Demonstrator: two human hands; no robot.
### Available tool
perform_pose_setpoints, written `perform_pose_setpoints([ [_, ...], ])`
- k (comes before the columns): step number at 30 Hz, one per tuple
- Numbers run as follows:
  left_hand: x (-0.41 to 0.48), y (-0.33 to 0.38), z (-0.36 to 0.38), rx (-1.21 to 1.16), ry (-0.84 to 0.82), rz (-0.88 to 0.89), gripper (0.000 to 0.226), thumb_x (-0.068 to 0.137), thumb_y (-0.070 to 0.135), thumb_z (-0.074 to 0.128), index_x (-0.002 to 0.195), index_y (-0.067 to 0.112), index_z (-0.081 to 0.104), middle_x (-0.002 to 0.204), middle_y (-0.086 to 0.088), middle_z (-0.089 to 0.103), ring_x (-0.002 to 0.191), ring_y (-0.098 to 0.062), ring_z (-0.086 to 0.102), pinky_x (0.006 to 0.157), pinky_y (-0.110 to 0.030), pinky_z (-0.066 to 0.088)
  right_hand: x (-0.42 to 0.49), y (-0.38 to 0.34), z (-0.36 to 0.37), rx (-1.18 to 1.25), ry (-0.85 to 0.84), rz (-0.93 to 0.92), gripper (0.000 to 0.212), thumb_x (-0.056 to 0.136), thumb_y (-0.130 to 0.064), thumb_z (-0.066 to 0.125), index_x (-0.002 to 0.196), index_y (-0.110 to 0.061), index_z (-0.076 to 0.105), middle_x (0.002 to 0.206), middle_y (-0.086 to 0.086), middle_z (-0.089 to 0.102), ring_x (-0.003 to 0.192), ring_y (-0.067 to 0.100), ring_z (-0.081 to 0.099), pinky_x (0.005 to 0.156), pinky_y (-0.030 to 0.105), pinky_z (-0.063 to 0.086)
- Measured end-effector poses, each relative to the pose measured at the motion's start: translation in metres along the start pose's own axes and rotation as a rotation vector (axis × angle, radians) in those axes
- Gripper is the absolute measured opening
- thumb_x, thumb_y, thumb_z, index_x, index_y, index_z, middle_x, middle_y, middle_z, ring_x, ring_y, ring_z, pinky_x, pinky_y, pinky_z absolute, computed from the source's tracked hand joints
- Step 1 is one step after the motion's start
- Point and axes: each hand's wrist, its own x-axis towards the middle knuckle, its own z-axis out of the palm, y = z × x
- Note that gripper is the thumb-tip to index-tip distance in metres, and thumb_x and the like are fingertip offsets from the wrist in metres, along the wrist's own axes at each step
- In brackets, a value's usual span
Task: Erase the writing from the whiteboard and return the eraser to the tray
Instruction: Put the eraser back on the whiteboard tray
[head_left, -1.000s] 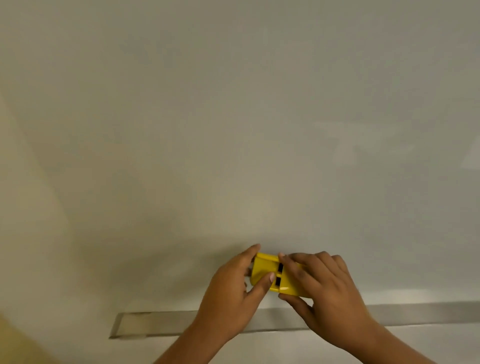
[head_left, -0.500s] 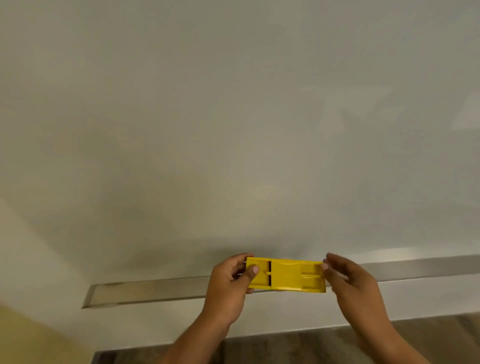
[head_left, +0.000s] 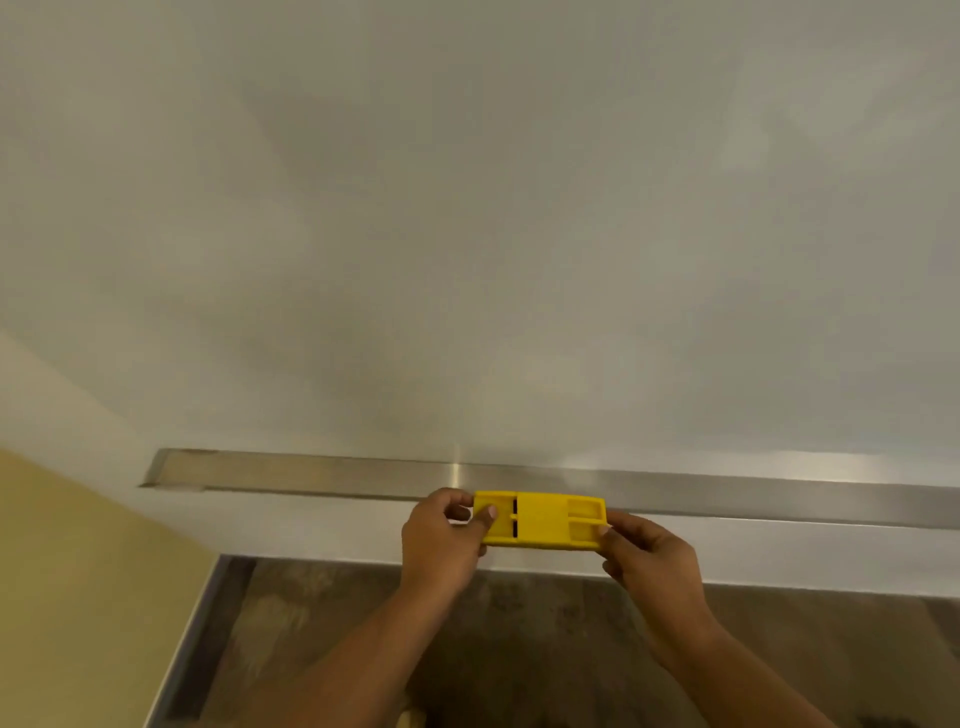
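Observation:
The whiteboard (head_left: 467, 234) fills most of the view and shows no writing, only faint grey smears. A long metal tray (head_left: 322, 475) runs along its lower edge. I hold a flat yellow plastic eraser (head_left: 540, 519) level, just in front of and slightly below the tray. My left hand (head_left: 441, 545) pinches its left end with thumb on top. My right hand (head_left: 649, 561) grips its right end. The eraser's felt side is hidden.
A yellow wall (head_left: 67, 597) lies to the left of the board. Below the board's metal frame (head_left: 197, 639) is a brown mottled floor (head_left: 519, 649).
The view has tilted down, so the tray sits higher in frame. The eraser went from bunched between both hands on the board to held lengthwise by its ends at the tray.

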Motion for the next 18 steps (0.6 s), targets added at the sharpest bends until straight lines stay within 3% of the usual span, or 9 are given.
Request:
perform_pose_setpoints([
  [3,0.012,-0.002,0.004,0.018,0.046,-0.009,0.025,0.089,0.017,0.073,0.112,0.013,0.066,0.092,0.004,0.061,0.078,-0.010,0.064,0.070,-0.029,0.062,0.015,0.002,0.010,-0.035,-0.012,-0.026,0.021,0.091,-0.008,0.066,0.109,-0.015,0.073,0.093,0.004,0.076,0.087,0.021,0.070,0.072,0.026,0.055],
  [6,0.028,-0.003,0.006,0.089,0.069,0.011,0.028,0.090,0.020,0.072,0.117,0.010,0.071,0.102,-0.002,0.069,0.087,-0.016,0.065,0.081,-0.032,0.058,0.030,-0.001,0.022,-0.048,0.043,-0.035,0.020,0.091,-0.008,0.065,0.108,-0.015,0.074,0.089,0.003,0.075,0.081,0.020,0.069,0.071,0.027,0.055],
  [11,0.048,0.000,0.013,0.128,0.049,0.020,0.026,0.092,0.019,0.070,0.116,0.012,0.074,0.106,-0.003,0.072,0.091,-0.017,0.062,0.082,-0.026,0.047,0.051,0.000,0.032,-0.138,0.116,-0.020,0.022,0.092,-0.013,0.063,0.111,-0.018,0.072,0.094,0.005,0.073,0.086,0.024,0.065,0.085,0.043,0.057],
  [18,0.072,-0.002,0.024,0.139,0.045,-0.002,0.025,0.090,0.019,0.071,0.114,0.013,0.075,0.098,-0.001,0.071,0.087,-0.017,0.061,0.083,-0.029,0.050,0.070,0.009,0.040,-0.182,0.175,-0.014,0.024,0.091,-0.015,0.062,0.112,-0.020,0.073,0.084,-0.005,0.071,0.078,0.020,0.065,0.069,0.028,0.051],
])
